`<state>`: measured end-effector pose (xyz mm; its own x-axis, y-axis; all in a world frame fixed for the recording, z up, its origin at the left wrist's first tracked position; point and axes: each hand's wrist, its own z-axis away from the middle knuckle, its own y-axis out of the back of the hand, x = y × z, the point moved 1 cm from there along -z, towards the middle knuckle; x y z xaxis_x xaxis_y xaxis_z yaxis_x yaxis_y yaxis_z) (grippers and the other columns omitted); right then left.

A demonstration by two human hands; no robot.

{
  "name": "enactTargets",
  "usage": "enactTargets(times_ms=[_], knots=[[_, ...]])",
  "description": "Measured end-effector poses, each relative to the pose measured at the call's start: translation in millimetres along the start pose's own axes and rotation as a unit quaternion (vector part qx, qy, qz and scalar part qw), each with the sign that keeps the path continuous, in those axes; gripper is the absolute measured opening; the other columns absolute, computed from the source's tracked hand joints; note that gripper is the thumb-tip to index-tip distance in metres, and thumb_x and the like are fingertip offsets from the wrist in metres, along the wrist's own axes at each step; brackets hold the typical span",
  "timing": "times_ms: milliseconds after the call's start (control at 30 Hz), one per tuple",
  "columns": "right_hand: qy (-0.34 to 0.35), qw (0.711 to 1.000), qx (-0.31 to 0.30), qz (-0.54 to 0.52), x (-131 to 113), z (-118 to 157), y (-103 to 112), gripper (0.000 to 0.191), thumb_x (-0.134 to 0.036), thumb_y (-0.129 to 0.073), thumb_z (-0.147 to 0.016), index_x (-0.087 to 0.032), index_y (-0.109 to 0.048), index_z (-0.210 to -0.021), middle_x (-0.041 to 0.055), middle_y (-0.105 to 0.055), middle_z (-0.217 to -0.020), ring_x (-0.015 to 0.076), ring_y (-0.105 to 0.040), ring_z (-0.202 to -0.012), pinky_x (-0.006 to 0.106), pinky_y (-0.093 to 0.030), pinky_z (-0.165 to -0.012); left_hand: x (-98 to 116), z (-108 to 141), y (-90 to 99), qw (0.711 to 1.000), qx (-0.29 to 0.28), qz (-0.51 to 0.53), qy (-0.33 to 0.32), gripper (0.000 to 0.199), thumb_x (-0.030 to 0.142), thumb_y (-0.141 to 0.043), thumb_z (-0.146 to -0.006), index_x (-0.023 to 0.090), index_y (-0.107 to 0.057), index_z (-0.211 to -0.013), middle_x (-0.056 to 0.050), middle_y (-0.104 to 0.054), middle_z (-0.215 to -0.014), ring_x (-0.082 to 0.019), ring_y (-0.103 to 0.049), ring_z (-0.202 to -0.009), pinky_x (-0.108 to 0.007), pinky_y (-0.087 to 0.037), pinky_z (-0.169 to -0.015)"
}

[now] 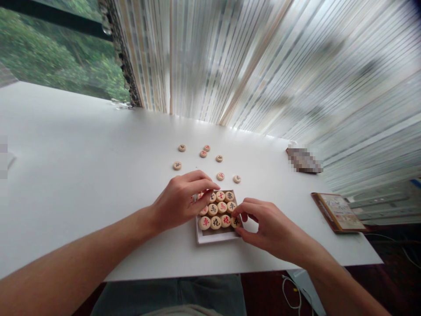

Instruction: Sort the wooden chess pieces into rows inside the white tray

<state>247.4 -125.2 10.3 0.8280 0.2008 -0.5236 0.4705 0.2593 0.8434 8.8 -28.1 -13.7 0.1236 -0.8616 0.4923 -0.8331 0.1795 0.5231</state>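
A shallow white box [217, 238] near the table's front edge holds several round wooden pieces in rows, marked with red or black characters. My left hand [184, 197] reaches over the box's upper left corner, thumb and fingers bent toward each other by the pieces there; what its fingertips touch is hidden. On the right side, my right hand [259, 219] has its thumb and fingers around the black-marked piece [236, 222] in the lower right corner of the rows. Beyond the box, several loose pieces, among them a red-marked one [220, 176], lie spread on the table.
The white table [82, 175] meets a striped curtain [204, 57] at the back, with a window at the far left. A brown-edged book [338, 212] lies at the right, and a blurred object [304, 160] sits behind it. A white cable hangs below the table.
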Motion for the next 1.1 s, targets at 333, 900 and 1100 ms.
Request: enactTargets(times_ms=[333, 900, 1100], knots=[[-0.007, 1.0, 0.003, 0.023, 2.0, 2.4, -0.5, 0.009, -0.014, -0.079, -0.086, -0.02, -0.074, -0.092, -0.0004, -0.068, -0.084, 0.013, -0.056, -0.067, 0.025, -0.041, -0.063, -0.6, 0.3, -1.0, 1.0, -0.003, 0.009, 0.0, 0.017, 0.006, -0.066, -0.096, 0.012, -0.08, -0.104, -0.01, -0.079, -0.098, -0.018, -0.076, -0.086, -0.028, -0.062, -0.08], [0.004, 0.999, 0.006, 0.044, -5.3, -0.8, 0.5, 0.008, -0.013, -0.074, -0.09, -0.019, -0.079, -0.087, 0.0014, -0.071, -0.078, 0.0132, -0.059, -0.063, 0.025, -0.042, -0.06, -0.1, 0.4, -0.1, 1.0, -0.01, 0.005, 0.007, 0.017, 0.008, -0.066, -0.097, 0.014, -0.08, -0.103, -0.009, -0.08, -0.098, -0.018, -0.077, -0.086, -0.028, -0.062, -0.079], [0.002, 0.999, 0.013, 0.05, -5.4, -1.5, 1.5, 0.007, -0.013, -0.076, -0.088, -0.019, -0.08, -0.089, 0.0012, -0.072, -0.078, 0.0133, -0.059, -0.063, 0.025, -0.042, -0.06, 0.1, 0.6, 0.0, 1.0, -0.012, 0.004, 0.009, 0.017, 0.008, -0.065, -0.097, 0.014, -0.08, -0.103, -0.009, -0.079, -0.098, -0.018, -0.076, -0.086, -0.029, -0.062, -0.079]])
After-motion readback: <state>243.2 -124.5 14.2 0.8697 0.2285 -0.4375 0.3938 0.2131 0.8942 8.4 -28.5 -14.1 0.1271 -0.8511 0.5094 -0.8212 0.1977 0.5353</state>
